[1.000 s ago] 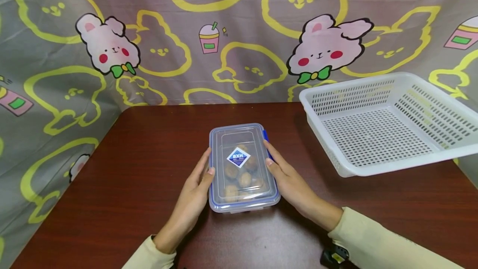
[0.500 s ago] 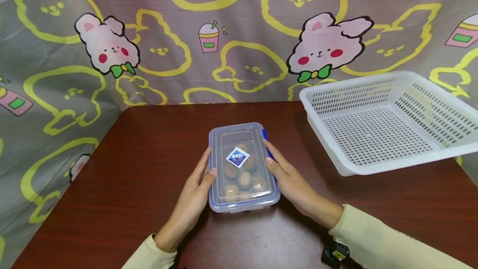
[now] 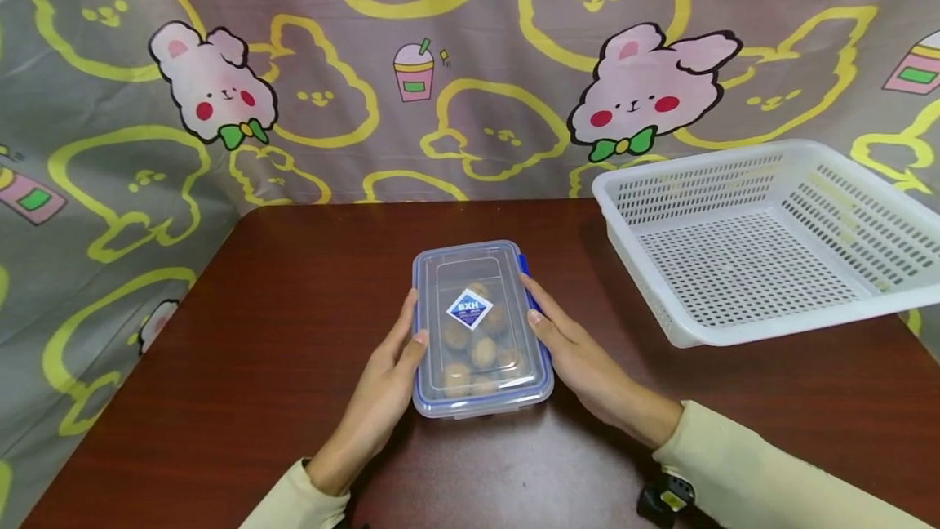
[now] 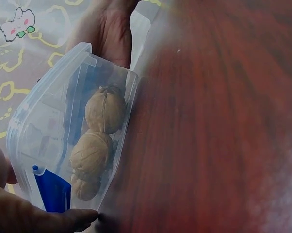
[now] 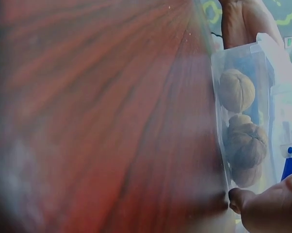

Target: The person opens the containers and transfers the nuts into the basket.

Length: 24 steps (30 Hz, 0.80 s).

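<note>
A clear plastic food container point(image 3: 470, 268) with a closed lid and a diamond-shaped BXH label sits on the table. Through its lid and walls show several walnuts point(image 3: 483, 353), seen larger as walnuts point(image 4: 105, 109) in the left wrist view and walnuts point(image 5: 236, 91) in the right. My left hand point(image 3: 378, 390) holds the container's left side, thumb at the lid's edge and fingers along the wall. On the opposite side my right hand point(image 3: 587, 362) grips it likewise. A blue side latch point(image 4: 53, 191) lies close to my left fingers.
A white perforated plastic basket point(image 3: 654, 292) stands at the right of the dark red-brown table point(image 3: 308, 276). Behind the table hangs a grey curtain point(image 3: 507, 47) with rabbit drawings. A small black device point(image 3: 667, 498) is near the right cuff.
Both hands keep their hold on the container, which stays in the same place. Only a slight shift of the head view shows.
</note>
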Each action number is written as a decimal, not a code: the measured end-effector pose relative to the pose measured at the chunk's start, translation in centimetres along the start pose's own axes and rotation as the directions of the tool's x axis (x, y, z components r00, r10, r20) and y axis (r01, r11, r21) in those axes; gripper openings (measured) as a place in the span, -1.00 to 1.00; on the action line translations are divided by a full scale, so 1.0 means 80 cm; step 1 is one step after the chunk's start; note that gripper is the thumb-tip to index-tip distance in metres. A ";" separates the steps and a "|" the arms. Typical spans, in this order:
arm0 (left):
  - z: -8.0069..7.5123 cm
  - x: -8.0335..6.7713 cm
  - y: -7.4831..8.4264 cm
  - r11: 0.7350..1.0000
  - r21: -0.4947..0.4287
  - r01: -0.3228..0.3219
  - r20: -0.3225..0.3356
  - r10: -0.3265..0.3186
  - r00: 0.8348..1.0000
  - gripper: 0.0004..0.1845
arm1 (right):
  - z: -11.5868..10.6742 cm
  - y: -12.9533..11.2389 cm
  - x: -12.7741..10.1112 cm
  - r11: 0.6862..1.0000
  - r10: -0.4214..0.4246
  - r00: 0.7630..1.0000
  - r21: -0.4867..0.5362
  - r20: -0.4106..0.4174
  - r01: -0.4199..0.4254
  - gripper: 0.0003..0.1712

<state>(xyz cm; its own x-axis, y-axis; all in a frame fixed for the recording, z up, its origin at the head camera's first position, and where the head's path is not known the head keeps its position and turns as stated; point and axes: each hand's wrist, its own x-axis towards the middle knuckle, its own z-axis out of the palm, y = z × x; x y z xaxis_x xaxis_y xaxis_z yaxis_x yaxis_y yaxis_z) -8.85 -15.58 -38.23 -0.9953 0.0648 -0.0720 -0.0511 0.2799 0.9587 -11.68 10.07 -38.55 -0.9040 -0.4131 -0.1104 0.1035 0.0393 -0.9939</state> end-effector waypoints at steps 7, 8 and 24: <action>-0.001 0.000 -0.001 1.000 -0.017 0.011 -0.001 -0.012 1.000 -0.33 | -0.007 0.003 -0.002 0.998 0.026 0.999 0.048 0.037 -0.028 -0.37; -0.001 0.000 0.000 1.000 -0.018 0.010 -0.002 -0.010 1.000 -0.34 | -0.008 0.003 -0.002 0.998 0.028 0.999 0.047 0.039 -0.030 -0.37; -0.005 0.000 0.002 0.997 0.071 0.007 -0.007 -0.006 1.000 -0.35 | -0.012 -0.010 -0.001 0.994 0.106 0.991 -0.028 -0.079 -0.108 -0.37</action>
<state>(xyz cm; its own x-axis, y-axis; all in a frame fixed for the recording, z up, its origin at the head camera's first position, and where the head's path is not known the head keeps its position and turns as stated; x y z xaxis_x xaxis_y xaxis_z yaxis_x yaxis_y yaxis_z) -8.89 -15.92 -37.96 -0.9955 0.0562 -0.0758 -0.0517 0.3475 0.9362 -12.09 10.92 -37.74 -0.9177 -0.3339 -0.2151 0.1890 0.1093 -0.9759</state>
